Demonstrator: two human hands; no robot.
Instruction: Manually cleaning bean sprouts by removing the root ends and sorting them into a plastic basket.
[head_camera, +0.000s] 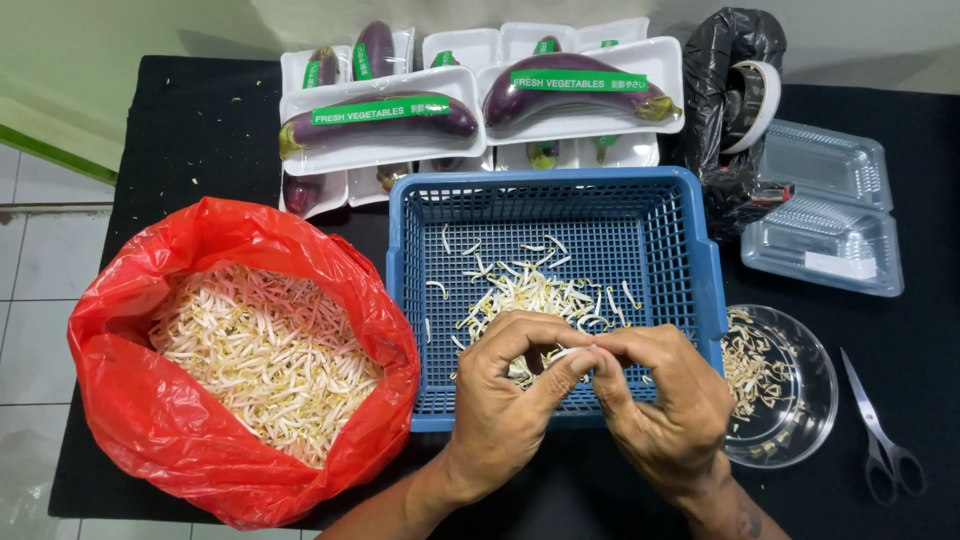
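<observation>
Over the blue basket (430, 215), the left hand (505, 395) and right hand (665, 395) together pinch one bean sprout (570, 352), fingers closed. The thin sprout could snap in the wrong place if they pull hard, and pieces could fall among the sprouts in the basket.

White foam trays of wrapped purple eggplants (570, 92) sit behind, beside a crumpled black plastic bag (722, 90). Clear plastic clamshell boxes (825, 210) lie right. Steel scissors (880, 435) rest nearby
</observation>
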